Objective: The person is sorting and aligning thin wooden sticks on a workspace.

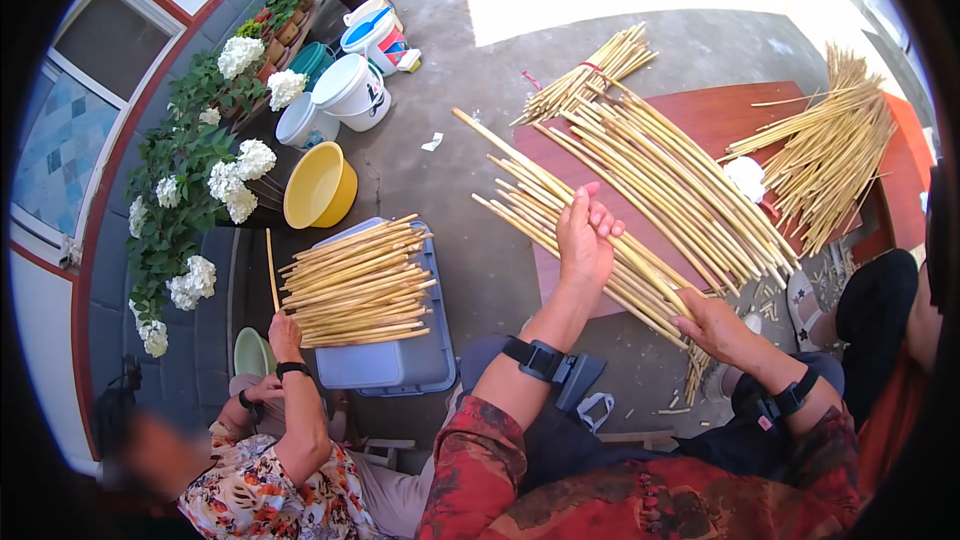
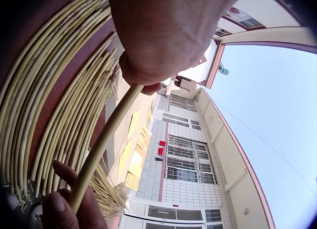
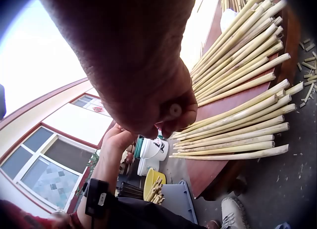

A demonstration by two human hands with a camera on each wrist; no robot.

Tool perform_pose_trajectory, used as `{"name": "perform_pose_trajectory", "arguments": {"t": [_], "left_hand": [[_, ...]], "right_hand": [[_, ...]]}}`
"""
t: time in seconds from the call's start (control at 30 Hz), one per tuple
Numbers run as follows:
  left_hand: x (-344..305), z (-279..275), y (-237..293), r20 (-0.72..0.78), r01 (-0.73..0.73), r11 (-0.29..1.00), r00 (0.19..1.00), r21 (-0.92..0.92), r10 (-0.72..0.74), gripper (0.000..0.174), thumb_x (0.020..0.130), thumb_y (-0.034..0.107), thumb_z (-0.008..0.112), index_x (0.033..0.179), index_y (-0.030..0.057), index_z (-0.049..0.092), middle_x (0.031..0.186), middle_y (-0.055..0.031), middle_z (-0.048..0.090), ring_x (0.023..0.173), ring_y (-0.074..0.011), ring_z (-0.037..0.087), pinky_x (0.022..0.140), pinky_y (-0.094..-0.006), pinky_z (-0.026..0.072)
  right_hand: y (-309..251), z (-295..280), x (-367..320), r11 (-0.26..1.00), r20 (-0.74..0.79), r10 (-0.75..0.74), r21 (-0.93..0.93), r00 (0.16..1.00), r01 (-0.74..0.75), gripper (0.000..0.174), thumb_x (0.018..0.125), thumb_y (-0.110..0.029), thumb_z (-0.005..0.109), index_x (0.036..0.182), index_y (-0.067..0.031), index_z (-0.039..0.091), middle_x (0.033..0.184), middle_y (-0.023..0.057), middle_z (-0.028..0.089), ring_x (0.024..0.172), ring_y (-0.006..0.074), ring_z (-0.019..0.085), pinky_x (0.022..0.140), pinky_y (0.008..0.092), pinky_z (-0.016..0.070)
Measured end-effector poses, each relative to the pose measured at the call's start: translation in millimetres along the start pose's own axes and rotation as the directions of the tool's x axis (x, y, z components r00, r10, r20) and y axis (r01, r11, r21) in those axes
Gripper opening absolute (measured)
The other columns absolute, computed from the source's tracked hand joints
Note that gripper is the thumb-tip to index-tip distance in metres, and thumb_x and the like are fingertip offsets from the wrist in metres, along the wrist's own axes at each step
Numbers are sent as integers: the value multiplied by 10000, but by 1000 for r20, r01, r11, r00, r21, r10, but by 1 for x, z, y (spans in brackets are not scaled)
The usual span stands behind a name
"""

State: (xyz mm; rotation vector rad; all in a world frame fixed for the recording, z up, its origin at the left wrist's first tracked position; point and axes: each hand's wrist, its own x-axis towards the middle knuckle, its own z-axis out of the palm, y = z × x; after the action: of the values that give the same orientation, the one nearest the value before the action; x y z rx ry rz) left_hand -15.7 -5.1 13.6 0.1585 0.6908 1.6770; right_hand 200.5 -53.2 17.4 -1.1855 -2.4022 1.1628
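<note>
Yellow basin (image 1: 320,185): one
Pale buckets (image 1: 350,92), beyond the yellow basin: four that I can make out
Green container (image 1: 314,62), beyond it too: one
Blue-grey tub (image 1: 400,370), beside the yellow basin: one
Stalk heaps (image 1: 360,285): five, one near the yellow basin, four well apart
Stalk (image 2: 104,140) in the left hand (image 1: 585,245) and right hand (image 1: 718,328): one
Flower heads (image 1: 240,57), beside the yellow basin: about ten

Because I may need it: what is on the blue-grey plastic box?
A pile of yellowish stalks lies across the box. It covers much of the top; anything beneath or inside is hidden.
</note>
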Motion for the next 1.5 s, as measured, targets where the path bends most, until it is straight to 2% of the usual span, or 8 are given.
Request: {"name": "perform_pose_trajectory", "arguments": {"t": [0.1, 0.27, 0.4, 0.57, 0.87, 1.07, 1.3, 1.5], "left_hand": [[-2, 0, 8, 18, -46, 999, 999, 7, 46, 258, 913, 245, 339, 888, 24, 470, 510, 24, 282, 403, -71, 271, 403, -225, 280], [-3, 2, -4, 50, -18, 1000, 999, 10, 17, 253, 913, 238, 340, 861, 31, 475, 496, 23, 271, 390, -74, 257, 381, -223, 263], [-7, 9, -13, 37, 10, 999, 999, 40, -11, 238, 911, 237, 345, 887, 31, 462, 495, 23, 272, 392, -71, 257, 382, -222, 263], [-18, 13, -39, 39, 75, 995, 996, 62, -78, 190, 900, 209, 380, 925, 29, 435, 523, 23, 293, 428, -70, 288, 419, -227, 302], [-36, 19, -75, 107, 284, 948, 948, 144, -301, 204, 887, 196, 413, 962, 7, 422, 603, 1, 349, 523, -103, 365, 541, -286, 394], [-13, 14, -37, 74, 186, 981, 979, 63, -191, 228, 895, 226, 405, 950, 10, 453, 574, 13, 329, 490, -91, 331, 502, -263, 352], [17, -18, 29, -160, -133, 991, 978, 26, 135, 281, 895, 291, 398, 960, 20, 433, 567, 24, 314, 451, -82, 307, 441, -253, 325], [15, -30, 65, -230, -267, 962, 941, -55, 248, 315, 901, 323, 362, 944, 19, 433, 561, 23, 308, 452, -81, 313, 462, -265, 339]], "right_hand": [[-5, -5, -2, 989, 58, -11, 145, 998, 3, 205, 840, -167, 476, 992, -34, 441, 749, 166, 523, 703, 334, 534, 636, 374, 422], [-5, -4, -3, 858, 274, 183, 425, 944, -290, 214, 878, -222, 436, 998, -49, 472, 610, 26, 437, 530, 108, 436, 494, 251, 378], [-10, -1, -1, 785, 271, 178, 541, 946, -302, 207, 886, -219, 420, 1004, -63, 486, 604, -13, 412, 510, 70, 404, 459, 221, 345], [-3, -1, 4, 931, 73, 143, 330, 987, -159, 223, 873, -200, 437, 1019, -35, 469, 613, 73, 452, 520, 175, 443, 513, 306, 387], [-4, -2, 10, 964, -111, 86, 260, 990, -55, 201, 844, -166, 472, 970, -15, 428, 699, 203, 498, 657, 354, 501, 594, 385, 389], [-6, -11, 6, 1000, -98, 31, 9, 995, -30, 177, 832, -187, 481, 913, -43, 417, 714, 204, 514, 695, 393, 502, 593, 413, 400], [16, -17, -12, 965, -51, -11, -264, 999, -3, 170, 808, -178, 490, 908, -60, 417, 716, 183, 525, 702, 383, 510, 594, 442, 401], [23, -21, -18, 983, -62, -6, -185, 998, -6, 140, 794, -161, 507, 868, -59, 446, 717, 177, 520, 715, 381, 505, 592, 438, 396]]}}
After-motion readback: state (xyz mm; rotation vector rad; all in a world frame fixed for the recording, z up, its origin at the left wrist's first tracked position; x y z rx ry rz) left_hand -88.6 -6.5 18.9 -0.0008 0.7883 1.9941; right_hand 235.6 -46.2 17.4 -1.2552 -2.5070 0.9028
